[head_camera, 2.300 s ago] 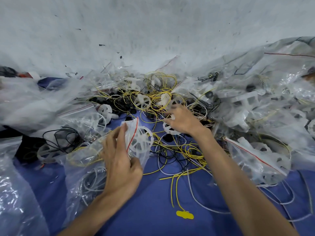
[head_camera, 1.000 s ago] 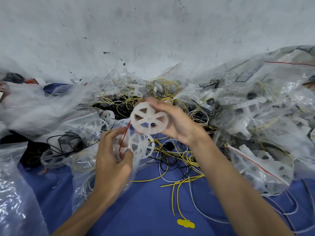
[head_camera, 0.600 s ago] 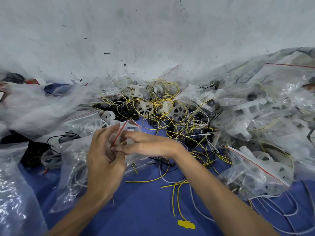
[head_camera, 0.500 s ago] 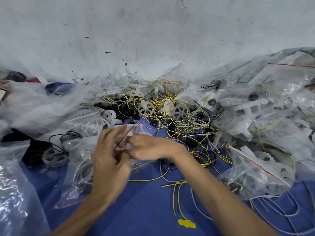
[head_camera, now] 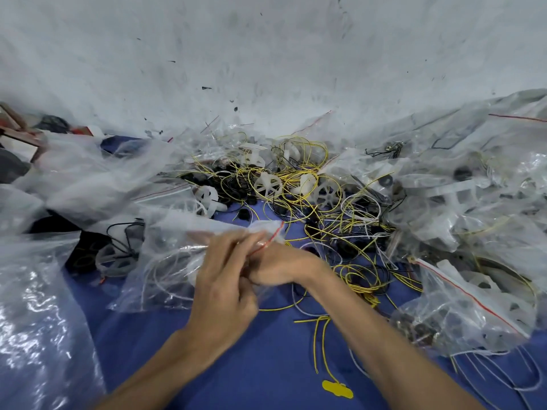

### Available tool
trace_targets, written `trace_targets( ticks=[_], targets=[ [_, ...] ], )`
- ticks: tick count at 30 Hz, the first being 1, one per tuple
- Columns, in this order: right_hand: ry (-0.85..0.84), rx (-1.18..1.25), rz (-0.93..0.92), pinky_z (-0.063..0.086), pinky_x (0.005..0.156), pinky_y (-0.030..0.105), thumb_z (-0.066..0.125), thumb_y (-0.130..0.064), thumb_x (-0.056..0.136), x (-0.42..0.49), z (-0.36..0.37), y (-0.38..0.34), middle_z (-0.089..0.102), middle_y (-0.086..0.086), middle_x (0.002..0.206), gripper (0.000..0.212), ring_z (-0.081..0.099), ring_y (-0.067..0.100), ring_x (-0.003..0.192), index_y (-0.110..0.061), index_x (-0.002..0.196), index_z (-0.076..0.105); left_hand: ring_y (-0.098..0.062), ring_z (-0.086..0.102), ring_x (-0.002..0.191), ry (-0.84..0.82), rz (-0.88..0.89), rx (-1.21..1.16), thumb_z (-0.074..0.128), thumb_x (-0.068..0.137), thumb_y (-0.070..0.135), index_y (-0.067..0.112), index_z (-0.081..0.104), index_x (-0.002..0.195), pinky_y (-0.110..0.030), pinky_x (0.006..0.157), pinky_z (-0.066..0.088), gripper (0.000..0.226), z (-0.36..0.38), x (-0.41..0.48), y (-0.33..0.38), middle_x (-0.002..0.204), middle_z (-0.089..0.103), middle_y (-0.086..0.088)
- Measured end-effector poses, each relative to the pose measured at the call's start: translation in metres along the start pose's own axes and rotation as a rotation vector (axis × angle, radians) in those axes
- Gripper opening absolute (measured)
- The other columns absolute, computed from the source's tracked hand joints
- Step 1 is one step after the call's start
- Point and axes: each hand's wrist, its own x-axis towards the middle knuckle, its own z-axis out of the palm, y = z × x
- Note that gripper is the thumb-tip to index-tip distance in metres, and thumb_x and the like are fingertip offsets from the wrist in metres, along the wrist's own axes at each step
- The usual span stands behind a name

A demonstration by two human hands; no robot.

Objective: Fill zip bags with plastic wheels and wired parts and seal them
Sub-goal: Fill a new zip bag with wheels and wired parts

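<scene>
Behind left hand [head_camera: 220,294], zip bag [head_camera: 165,261] half hidden

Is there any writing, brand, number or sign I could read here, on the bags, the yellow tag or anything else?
No text can be read anywhere.
The zip bag at the middle shows only a red seal line, no print.
The yellow tag on the blue cloth looks blank.
The reddish things at far left are too blurred to tell.

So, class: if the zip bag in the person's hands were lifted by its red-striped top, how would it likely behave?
Probably floppy: the zip bag is thin, crinkled film, crumpled beside the left hand. Likely light: mostly looped wires show inside. Its glossy film may slip from a loose pinch.
</scene>
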Motion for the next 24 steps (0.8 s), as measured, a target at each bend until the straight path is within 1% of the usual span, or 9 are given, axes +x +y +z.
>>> trace_targets(
  ticks=[4, 8, 10, 12, 14, 16, 18, 21, 24],
  targets=[
    [-0.067, -0.089, 0.009, 0.025, 0.066, 0.024, 0.047, 0.003, 0.088, -0.003, 0.012, -0.01, 0.058, 0.031, 0.115, 0.022, 0.045, 0.031, 0.085, 0.006, 0.104, 0.061, -0.016, 0.047, 0.102, -0.043, 0.047, -0.018, 0.029, 0.057, -0.007, 0.011, 0.055, 0.124, -0.014, 0.095, 0.036, 0.073, 0.004, -0.004, -0.001, 0.114, 0.045, 0.0],
    [0.104, -0.025, -0.068, 0.023, 0.066, 0.018, 0.047, 0.012, 0.082, -0.01, 0.011, -0.024, 0.058, 0.033, 0.11, 0.024, 0.049, 0.035, 0.089, 0.014, 0.103, 0.059, -0.014, 0.047, 0.104, -0.006, 0.058, -0.041, 0.031, 0.049, -0.019, 0.008, 0.051, 0.124, -0.015, 0.098, 0.034, 0.082, 0.002, 0.004, 0.001, 0.113, 0.045, -0.002],
    [0.167, 0.02, -0.115, 0.021, 0.066, 0.017, 0.043, 0.014, 0.083, -0.012, 0.012, -0.033, 0.057, 0.033, 0.11, 0.022, 0.041, 0.024, 0.083, 0.014, 0.1, 0.058, -0.01, 0.047, 0.108, 0.023, 0.058, -0.078, 0.028, 0.049, -0.02, 0.003, 0.054, 0.122, -0.019, 0.1, 0.037, 0.081, -0.001, 0.007, 0.003, 0.114, 0.045, 0.002],
    [0.109, 0.002, -0.103, 0.02, 0.067, 0.016, 0.038, 0.012, 0.087, -0.01, 0.01, -0.039, 0.057, 0.03, 0.114, 0.023, 0.033, 0.016, 0.084, 0.002, 0.077, 0.057, -0.011, 0.049, 0.109, 0.042, 0.031, -0.124, 0.026, 0.048, -0.021, 0.002, 0.054, 0.121, -0.022, 0.1, 0.041, 0.082, -0.002, 0.01, 0.004, 0.112, 0.043, 0.008],
    [0.083, -0.041, -0.09, 0.021, 0.07, 0.017, 0.038, 0.012, 0.088, -0.002, 0.01, -0.041, 0.057, 0.029, 0.117, 0.036, 0.036, 0.019, 0.086, -0.012, 0.061, 0.043, -0.008, 0.049, 0.107, 0.043, -0.015, -0.133, 0.026, 0.046, -0.02, -0.001, 0.056, 0.12, -0.014, 0.099, 0.039, 0.082, -0.005, 0.012, 0.003, 0.109, 0.043, 0.008],
    [0.074, -0.042, -0.065, 0.022, 0.077, 0.023, 0.041, 0.011, 0.087, 0.006, 0.006, -0.038, 0.054, 0.03, 0.122, 0.021, 0.046, 0.032, 0.1, 0.003, 0.084, 0.06, -0.004, 0.044, 0.106, 0.03, -0.042, -0.081, 0.029, 0.045, -0.019, -0.007, 0.058, 0.116, -0.007, 0.098, 0.033, 0.078, -0.008, 0.012, -0.001, 0.109, 0.044, 0.001],
    [0.073, -0.052, -0.037, 0.021, 0.079, 0.025, 0.041, 0.01, 0.088, 0.011, 0.007, -0.034, 0.051, 0.03, 0.126, 0.028, 0.043, 0.038, 0.115, 0.013, 0.112, 0.055, -0.005, 0.043, 0.105, 0.012, -0.055, -0.053, 0.032, 0.046, -0.017, -0.008, 0.059, 0.116, -0.006, 0.099, 0.03, 0.076, -0.008, 0.011, -0.001, 0.109, 0.045, -0.004],
    [0.216, 0.023, -0.01, 0.027, 0.081, 0.022, 0.035, 0.011, 0.089, 0.019, 0.009, -0.032, 0.052, 0.024, 0.103, 0.029, 0.044, 0.032, 0.107, 0.015, 0.114, 0.05, -0.004, 0.043, 0.106, 0.011, -0.078, -0.064, 0.033, 0.047, -0.014, -0.003, 0.06, 0.117, -0.006, 0.097, 0.03, 0.076, -0.008, 0.012, 0.001, 0.11, 0.046, -0.003],
    [0.29, 0.149, -0.005, 0.03, 0.066, -0.002, 0.035, 0.013, 0.09, 0.018, 0.005, -0.035, 0.027, -0.011, 0.073, 0.029, 0.035, 0.007, 0.08, -0.012, 0.082, 0.047, -0.003, 0.044, 0.106, 0.039, -0.147, -0.084, 0.033, 0.048, -0.013, 0.002, 0.059, 0.119, -0.006, 0.095, 0.032, 0.078, -0.007, 0.013, 0.0, 0.11, 0.047, 0.001]
  ],
)
